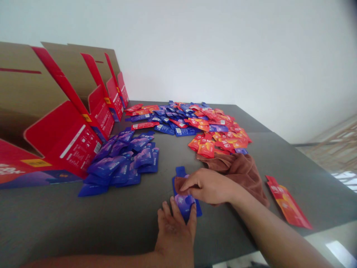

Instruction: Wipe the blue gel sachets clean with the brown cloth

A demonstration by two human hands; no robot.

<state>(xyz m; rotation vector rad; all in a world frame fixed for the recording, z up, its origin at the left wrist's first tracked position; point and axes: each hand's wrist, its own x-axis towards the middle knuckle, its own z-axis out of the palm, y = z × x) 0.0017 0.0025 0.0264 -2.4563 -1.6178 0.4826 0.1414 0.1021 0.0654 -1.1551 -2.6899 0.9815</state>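
Pinching the cloth (245,169), the right grip (210,185) sits over the pouch (185,203), whose long axis runs beneath it to the spread left grip (173,225).

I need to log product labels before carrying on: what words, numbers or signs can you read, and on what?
No text reads with certainty.
Blue pouch at the left hand: characters blurred.
Lone red pouch, right: characters blurred.
Blue pouch heap, left: print too small.
Mixed pouch pile, back: print too small or blurred.
Nearest box: large white lettering, cut off and blurred; panel print, barcode and yellow label too small.
Boxes behind: too small.
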